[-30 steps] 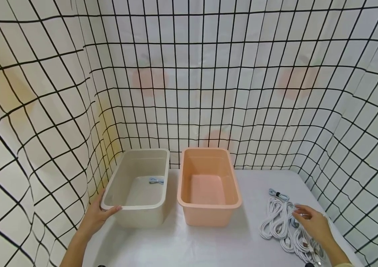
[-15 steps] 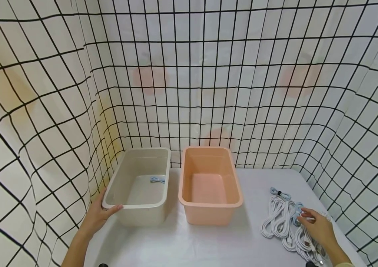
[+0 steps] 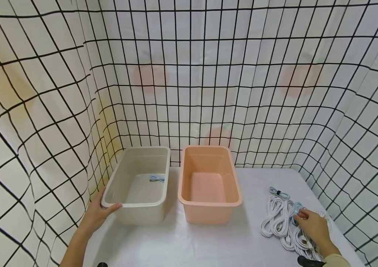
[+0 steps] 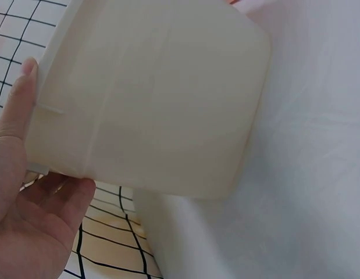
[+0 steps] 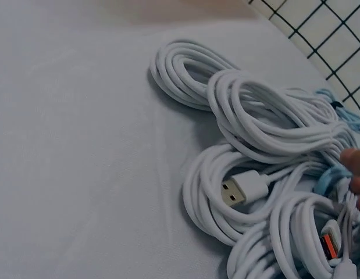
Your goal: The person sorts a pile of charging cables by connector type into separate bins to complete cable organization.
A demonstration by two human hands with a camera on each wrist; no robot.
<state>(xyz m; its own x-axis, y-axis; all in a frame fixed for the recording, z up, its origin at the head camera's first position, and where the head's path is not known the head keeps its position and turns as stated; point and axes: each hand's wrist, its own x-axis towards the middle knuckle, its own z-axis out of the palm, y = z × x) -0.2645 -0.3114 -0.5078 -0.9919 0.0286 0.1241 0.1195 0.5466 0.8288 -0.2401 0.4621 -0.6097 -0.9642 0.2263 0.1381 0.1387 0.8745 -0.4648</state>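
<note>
Pale-blue cable point(image 3: 297, 206), coiled among white cables point(image 3: 275, 204) at the head view's lower right, is now pinched by the right hand point(image 3: 314, 226), its fingertips parted half a second earlier, while the left hand point(image 3: 95, 214) still holds the beige bin point(image 3: 139, 215). The left wrist view shows that grip at left; the right wrist view shows a curved blue length beside fingers point(image 5: 356, 163) at the right edge.

Work booth point(image 3: 195, 78), black-gridded walls point(image 3: 329, 85)
</note>
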